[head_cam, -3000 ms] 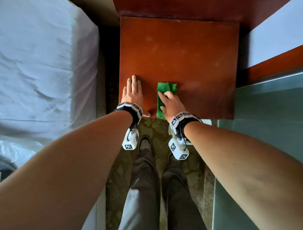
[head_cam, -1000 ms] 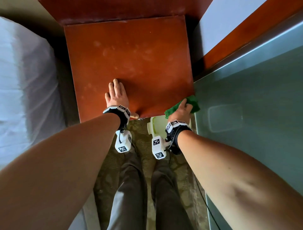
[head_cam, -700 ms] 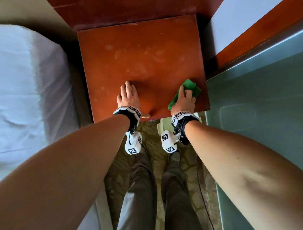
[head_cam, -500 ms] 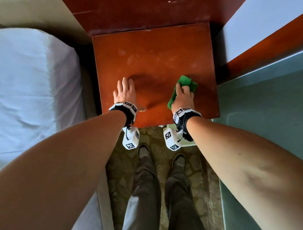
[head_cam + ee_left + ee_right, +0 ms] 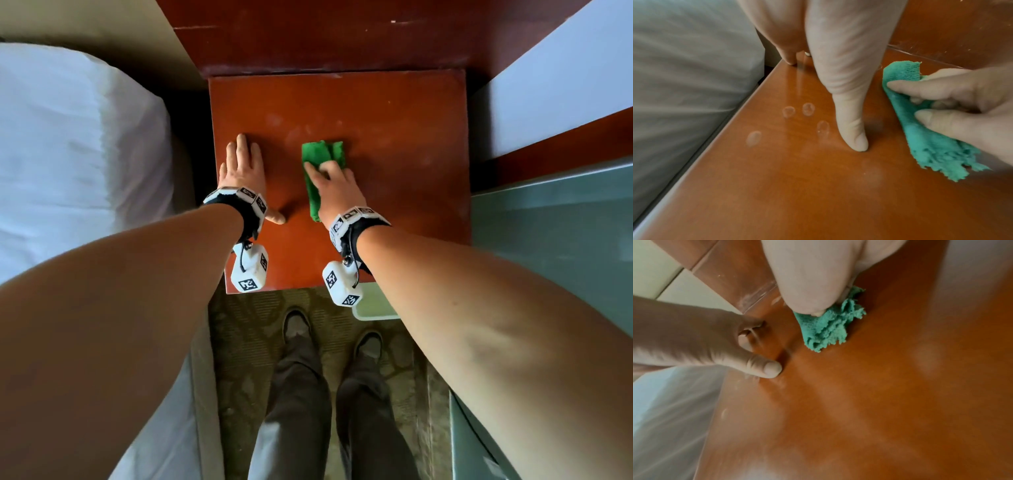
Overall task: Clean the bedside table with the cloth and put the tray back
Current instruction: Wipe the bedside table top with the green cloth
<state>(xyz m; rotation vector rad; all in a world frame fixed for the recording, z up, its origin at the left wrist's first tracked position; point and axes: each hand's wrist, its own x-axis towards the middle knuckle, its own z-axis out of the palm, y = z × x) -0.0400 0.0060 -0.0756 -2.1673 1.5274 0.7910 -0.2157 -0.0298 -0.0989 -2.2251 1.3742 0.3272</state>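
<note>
Broadly, the head view is filled at left by a bed (image 5: 68, 154) under a white, softly creased sheet, and at right by a smooth grey-green panel (image 5: 555, 246) with a pale wall above it. Between them, in the upper centre, sits the square tabletop (image 5: 394, 113), a glossy reddish-brown wooden surface with straight edges; a narrow dark gap parts its left edge from the bed, and a taller wooden board rises along its far edge. Its far half and right side lie bare, dulled by faint smears. Patterned carpet (image 5: 246, 342) shows below the near edge, around the person's dark trousers and shoes.

At lower right of the tabletop's near edge, on the floor, a pale green tray (image 5: 373, 308) with a rounded corner peeks out, mostly hidden by the right forearm.

Near the tabletop's left edge the left hand (image 5: 244, 174) lies flat, fingers straight and thumb spread, holding nothing. Just beside it, close to the middle, the right hand (image 5: 334, 186) presses down on the cloth (image 5: 323, 154), its fingers curled over the fabric and pinching it. That cloth is a small green rag, nubbly, folded, frayed along one end.

Smallest, the left wrist view shows oval fingerprints (image 5: 807, 109) on the gloss beside the left thumb.
</note>
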